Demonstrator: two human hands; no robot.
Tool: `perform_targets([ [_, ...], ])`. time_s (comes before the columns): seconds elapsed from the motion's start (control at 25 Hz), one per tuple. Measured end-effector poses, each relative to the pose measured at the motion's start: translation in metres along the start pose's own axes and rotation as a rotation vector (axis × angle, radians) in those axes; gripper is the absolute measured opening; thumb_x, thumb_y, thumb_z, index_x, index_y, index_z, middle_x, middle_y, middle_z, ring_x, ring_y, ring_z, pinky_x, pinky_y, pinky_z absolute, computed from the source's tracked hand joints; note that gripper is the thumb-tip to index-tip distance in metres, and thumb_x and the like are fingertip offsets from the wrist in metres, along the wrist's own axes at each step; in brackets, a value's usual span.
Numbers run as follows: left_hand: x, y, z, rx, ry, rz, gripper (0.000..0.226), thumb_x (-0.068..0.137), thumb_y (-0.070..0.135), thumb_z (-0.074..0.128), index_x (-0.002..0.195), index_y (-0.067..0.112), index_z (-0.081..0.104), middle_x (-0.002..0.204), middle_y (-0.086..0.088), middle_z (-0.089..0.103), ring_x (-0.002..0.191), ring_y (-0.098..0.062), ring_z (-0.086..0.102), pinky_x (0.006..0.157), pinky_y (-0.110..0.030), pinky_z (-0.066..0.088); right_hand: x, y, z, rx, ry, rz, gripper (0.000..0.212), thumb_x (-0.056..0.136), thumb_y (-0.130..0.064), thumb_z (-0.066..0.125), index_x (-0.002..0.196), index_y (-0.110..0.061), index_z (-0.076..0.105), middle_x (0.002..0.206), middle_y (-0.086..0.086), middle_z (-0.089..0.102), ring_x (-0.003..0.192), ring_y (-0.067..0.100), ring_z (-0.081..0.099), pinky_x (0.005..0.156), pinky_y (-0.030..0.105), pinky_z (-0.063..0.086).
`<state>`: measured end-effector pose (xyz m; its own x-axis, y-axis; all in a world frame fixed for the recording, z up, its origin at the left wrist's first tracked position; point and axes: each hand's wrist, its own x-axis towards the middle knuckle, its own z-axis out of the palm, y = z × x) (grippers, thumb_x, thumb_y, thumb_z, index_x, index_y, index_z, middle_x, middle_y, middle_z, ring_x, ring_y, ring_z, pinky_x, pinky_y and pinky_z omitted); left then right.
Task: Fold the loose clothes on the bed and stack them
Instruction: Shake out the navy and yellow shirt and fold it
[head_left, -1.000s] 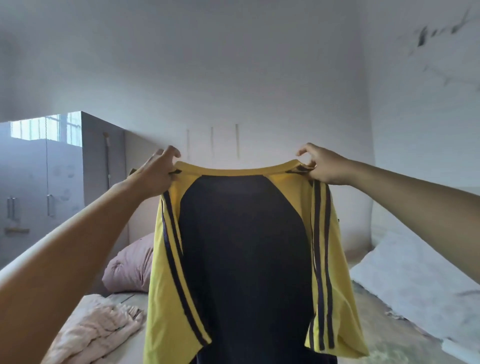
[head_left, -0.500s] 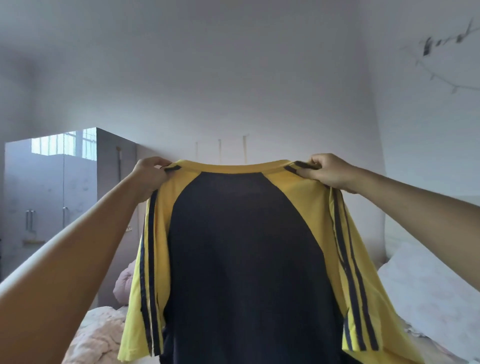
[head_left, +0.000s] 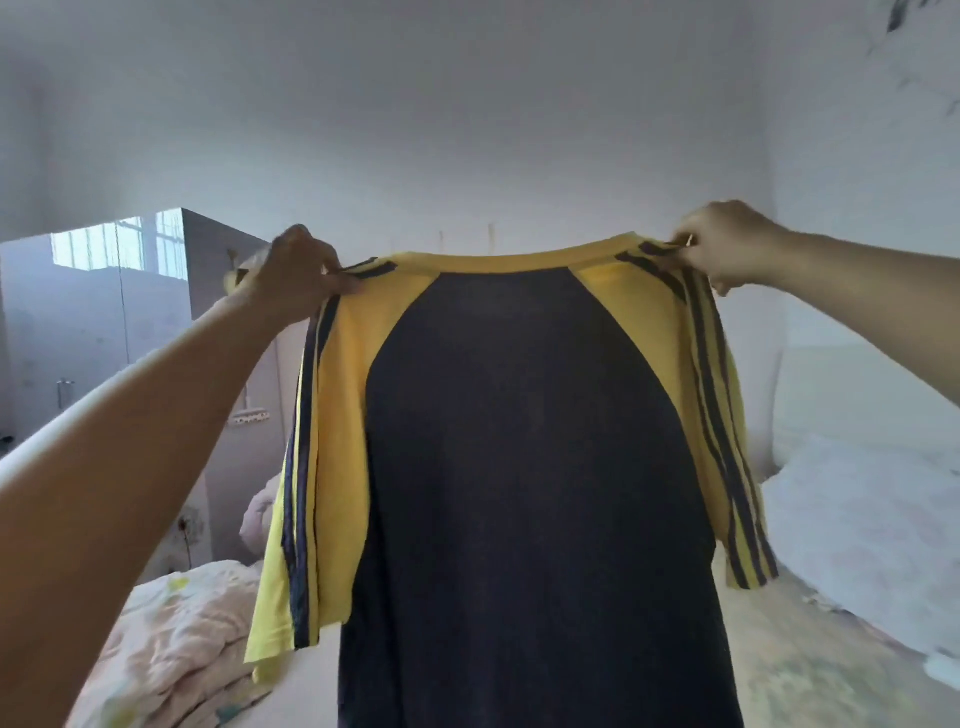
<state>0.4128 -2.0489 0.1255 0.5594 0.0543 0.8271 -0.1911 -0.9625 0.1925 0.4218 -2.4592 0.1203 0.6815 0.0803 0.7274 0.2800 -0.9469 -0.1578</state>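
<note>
Left hand: pinches the jersey's left shoulder seam.
Right hand: pinches the right shoulder.
Jersey: navy and yellow, held up spread, collar upward, long axis vertical, hem downward.
Bed: below, with crumpled peach blanket at left.

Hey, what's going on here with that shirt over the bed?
A person is holding up a yellow and navy striped-sleeve T-shirt by its shoulders, the left hand pinching one side and the right hand the other. It hangs spread open above the bed, not yet folded. A crumpled pale pink cloth lies on the bed at lower left.
</note>
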Motion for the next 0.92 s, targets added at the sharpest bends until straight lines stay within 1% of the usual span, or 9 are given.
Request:
perform_targets([
  [0.08, 0.007, -0.006, 0.009, -0.011, -0.101, -0.062, 0.028, 0.081, 0.042, 0.068, 0.073, 0.016, 0.061, 0.071, -0.005, 0.06, 0.071, -0.026, 0.061, 0.072, -0.031, 0.051, 0.004, -0.002, 0.011, 0.385, -0.136, 0.214, 0.015, 0.099, -0.021, 0.046, 0.104, -0.008, 0.05, 0.087, 0.015, 0.058, 0.058, 0.029, 0.068, 0.047, 0.028, 0.052],
  [0.16, 0.005, -0.007, 0.031, -0.039, -0.282, -0.115, 0.022, 0.086, 0.028, 0.067, 0.092, 0.007, 0.062, 0.072, -0.011, 0.067, 0.064, -0.024, 0.064, 0.055, -0.015, 0.046, 0.01, 0.004, 0.035, 0.508, -0.212, 0.31, 0.018, 0.1, -0.025, 0.044, 0.11, -0.01, 0.045, 0.1, 0.016, 0.054, 0.07, 0.034, 0.07, 0.066, 0.038, 0.059],
  [0.24, 0.003, -0.014, 0.068, -0.011, -0.324, -0.11, 0.032, 0.084, 0.02, 0.071, 0.107, 0.001, 0.06, 0.098, -0.019, 0.066, 0.082, -0.027, 0.064, 0.064, -0.019, 0.048, 0.014, 0.015, 0.07, 0.462, -0.203, 0.309, 0.021, 0.097, -0.027, 0.049, 0.108, -0.009, 0.045, 0.105, 0.013, 0.051, 0.079, 0.031, 0.066, 0.077, 0.04, 0.056],
  [0.32, -0.002, -0.028, 0.114, -0.128, -0.345, -0.169, 0.021, 0.088, 0.013, 0.064, 0.102, -0.002, 0.057, 0.101, -0.021, 0.064, 0.089, -0.035, 0.066, 0.075, -0.035, 0.057, 0.016, 0.029, 0.118, 0.353, -0.181, 0.272, 0.013, 0.094, -0.015, 0.052, 0.104, -0.01, 0.047, 0.109, 0.014, 0.05, 0.087, 0.027, 0.055, 0.072, 0.034, 0.048],
  [0.44, -0.012, -0.055, 0.201, -0.109, -0.359, -0.177, 0.017, 0.095, 0.016, 0.054, 0.102, 0.0, 0.056, 0.084, -0.015, 0.055, 0.071, -0.033, 0.056, 0.052, -0.024, 0.049, 0.017, 0.053, 0.2, 0.269, -0.173, 0.287, 0.011, 0.088, -0.004, 0.046, 0.097, -0.011, 0.046, 0.105, 0.014, 0.049, 0.094, 0.028, 0.046, 0.072, 0.032, 0.036],
  [0.52, -0.013, -0.065, 0.252, -0.081, -0.368, -0.132, 0.02, 0.097, 0.02, 0.05, 0.106, 0.003, 0.055, 0.088, -0.015, 0.051, 0.074, -0.027, 0.047, 0.052, -0.028, 0.036, 0.021, 0.067, 0.248, 0.269, -0.19, 0.316, 0.012, 0.09, -0.004, 0.041, 0.1, -0.011, 0.042, 0.102, 0.011, 0.045, 0.095, 0.028, 0.043, 0.073, 0.033, 0.034],
  [0.64, 0.017, -0.082, 0.308, -0.075, -0.262, -0.084, 0.023, 0.098, 0.026, 0.046, 0.108, 0.008, 0.055, 0.091, -0.017, 0.052, 0.077, -0.027, 0.047, 0.067, -0.031, 0.036, 0.057, 0.081, 0.305, 0.264, -0.15, 0.3, 0.017, 0.091, -0.002, 0.036, 0.105, -0.013, 0.036, 0.103, 0.012, 0.043, 0.095, 0.028, 0.043, 0.073, 0.034, 0.034],
  [0.8, 0.084, -0.085, 0.311, -0.089, 0.025, -0.069, 0.019, 0.095, 0.032, 0.046, 0.105, 0.018, 0.053, 0.098, -0.022, 0.053, 0.095, -0.043, 0.057, 0.078, -0.049, 0.046, 0.116, 0.082, 0.302, 0.303, 0.137, 0.199, 0.03, 0.089, 0.002, 0.036, 0.117, -0.006, 0.041, 0.109, 0.017, 0.045, 0.099, 0.031, 0.046, 0.073, 0.032, 0.032],
  [0.92, 0.103, -0.083, 0.292, -0.025, 0.104, -0.013, 0.024, 0.095, 0.027, 0.04, 0.11, 0.012, 0.05, 0.106, -0.02, 0.052, 0.094, -0.032, 0.052, 0.074, -0.035, 0.037, 0.131, 0.078, 0.282, 0.252, 0.324, 0.099, 0.029, 0.091, -0.002, 0.041, 0.12, -0.001, 0.043, 0.125, 0.024, 0.046, 0.113, 0.036, 0.047, 0.078, 0.036, 0.037],
])
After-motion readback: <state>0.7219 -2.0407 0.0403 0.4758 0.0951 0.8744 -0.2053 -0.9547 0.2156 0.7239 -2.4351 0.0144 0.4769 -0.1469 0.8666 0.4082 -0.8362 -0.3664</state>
